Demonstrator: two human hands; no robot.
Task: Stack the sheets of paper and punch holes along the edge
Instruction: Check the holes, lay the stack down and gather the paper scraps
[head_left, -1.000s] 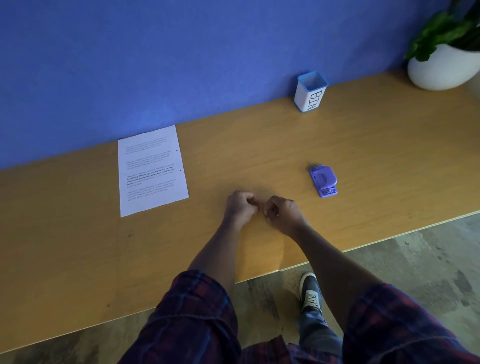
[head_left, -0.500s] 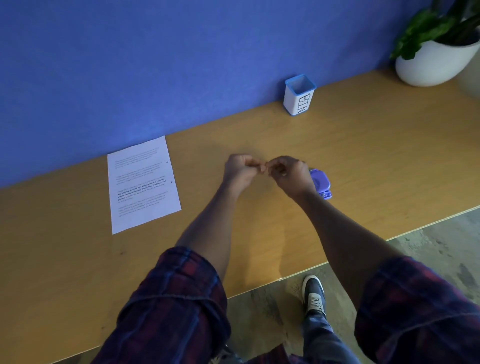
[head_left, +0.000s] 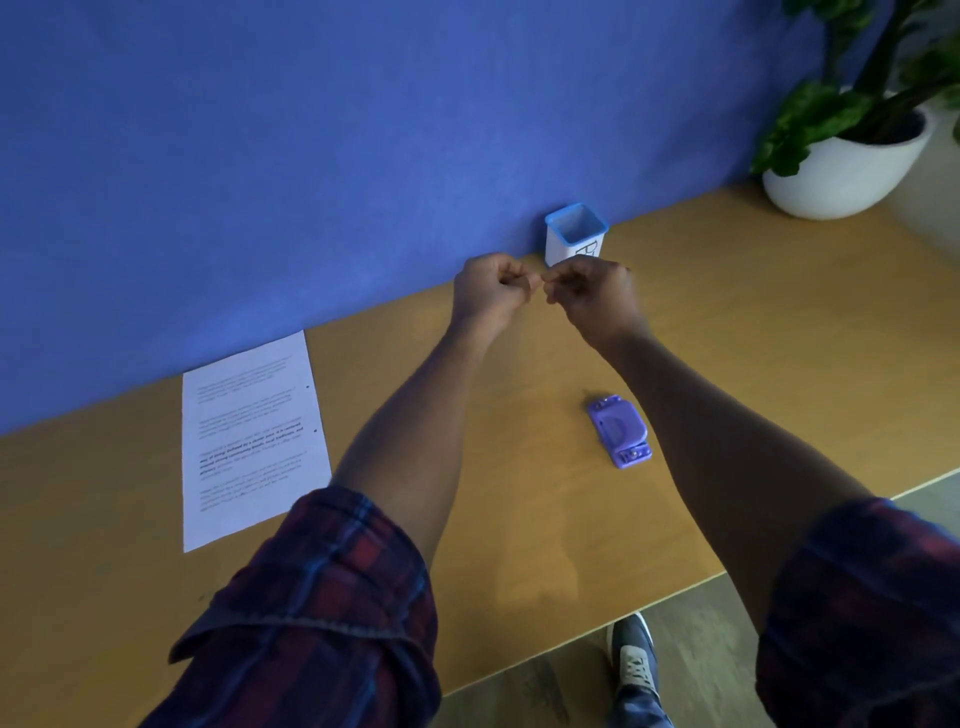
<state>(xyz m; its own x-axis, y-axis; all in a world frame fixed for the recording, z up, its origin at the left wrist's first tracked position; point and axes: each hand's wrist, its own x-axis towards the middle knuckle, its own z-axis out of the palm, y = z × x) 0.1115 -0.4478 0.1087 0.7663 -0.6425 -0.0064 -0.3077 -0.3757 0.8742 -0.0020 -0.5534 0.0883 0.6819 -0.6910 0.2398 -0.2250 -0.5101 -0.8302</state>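
A white printed sheet of paper lies flat on the wooden table at the left, with two small dark holes near its right edge. To its right, between my forearms, a purple hole punch sits on the table untouched. My left hand and my right hand are raised near the blue wall with fingers curled and fingertips meeting. Nothing shows between the fingers. Both hands hover just in front of a small white bin with a blue rim.
A white pot with a green plant stands at the far right of the table. The blue wall runs along the table's back edge. The table's front edge and my shoe on the floor show at the bottom.
Both hands, held together with fingers curled, have moved away from the table's middle toward the back wall and the bin. The punch and the paper have not moved.
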